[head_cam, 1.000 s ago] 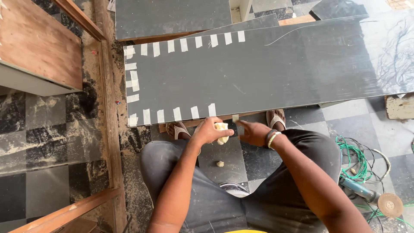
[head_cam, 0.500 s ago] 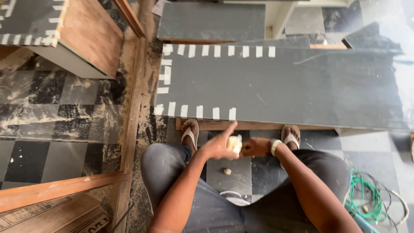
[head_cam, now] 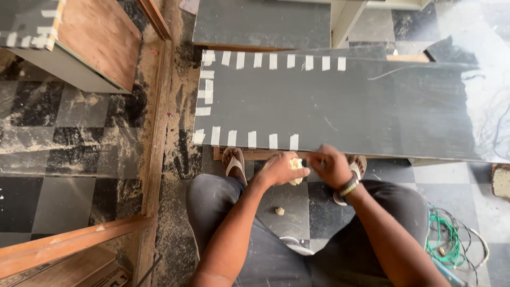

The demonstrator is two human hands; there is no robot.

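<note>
Hands sit at 6 o'clock of the dark grey panel (head_cam: 340,106), both just at its near edge: left hand (head_cam: 277,170) closed round a tape roll (head_cam: 295,170), right hand (head_cam: 330,166) pinching beside it.

12 o'clock: panel top is open and flat, with tape strips (head_cam: 249,139) along the near, left and far edges.

6 o'clock: blocked by the person's own knees and thighs; a narrow floor gap runs between the legs, with a small scrap (head_cam: 279,211) in it.

9 o'clock: wooden frame rail (head_cam: 157,122) runs alongside, sawdust floor beyond it.

10 o'clock: plywood box (head_cam: 95,40).

4 o'clock: green cable tangle (head_cam: 445,242) on the floor.
</note>
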